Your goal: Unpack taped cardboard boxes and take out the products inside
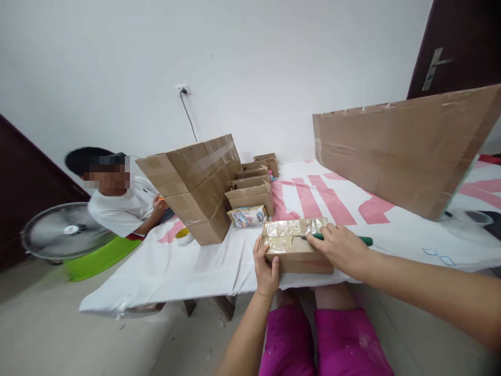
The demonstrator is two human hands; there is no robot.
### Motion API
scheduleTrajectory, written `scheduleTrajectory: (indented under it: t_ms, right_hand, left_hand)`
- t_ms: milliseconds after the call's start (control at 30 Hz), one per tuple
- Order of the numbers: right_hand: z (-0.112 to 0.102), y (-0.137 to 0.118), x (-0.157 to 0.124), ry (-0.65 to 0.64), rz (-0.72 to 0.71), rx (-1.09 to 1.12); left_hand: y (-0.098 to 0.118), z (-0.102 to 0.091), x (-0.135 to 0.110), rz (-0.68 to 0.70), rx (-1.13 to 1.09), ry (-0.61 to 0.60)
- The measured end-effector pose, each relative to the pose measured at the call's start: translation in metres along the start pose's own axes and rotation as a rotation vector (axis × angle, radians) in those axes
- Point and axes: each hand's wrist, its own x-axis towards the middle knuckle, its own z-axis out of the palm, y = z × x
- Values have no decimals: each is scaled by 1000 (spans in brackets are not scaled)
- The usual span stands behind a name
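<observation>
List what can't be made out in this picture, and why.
All in the head view:
Inside of the taped box: hidden by its top and tape.
Middle of the green-handled tool: covered by the right hand.
Small print on the packet: too small to read.
Blades of the fan: blurred.
Rest of the dark door at upper right: cut off by the picture's edge.

On my left, the carton stack [205, 190] walled off the far side, and the packet [248, 216] and a row of cartons [250, 196] stood beyond the box [301, 262]. Bare cloth [242, 263] left room between the stack and my left hand [268, 267]. A forward lane lay between the row and the big carton [399, 151]; the knife [365, 241] jutted right of my right hand [342, 245].
</observation>
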Motion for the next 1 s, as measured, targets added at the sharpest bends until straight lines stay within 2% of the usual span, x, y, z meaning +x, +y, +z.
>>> scheduleTrajectory:
  t_ms: [333, 533, 867, 1000]
  right_hand:
    - [-3, -5, -7, -16, 7, -25]
    - [-8, 6, -14, -104, 66, -44]
    - [15, 29, -42, -3, 137, -67]
    - [36, 38, -51, 49, 222, 134]
  left_hand:
    - [2, -5, -2, 33, 22, -10]
    - [2, -4, -3, 31, 13, -19]
    - [6, -5, -3, 52, 19, -13]
    - [7, -5, -4, 47, 27, -8]
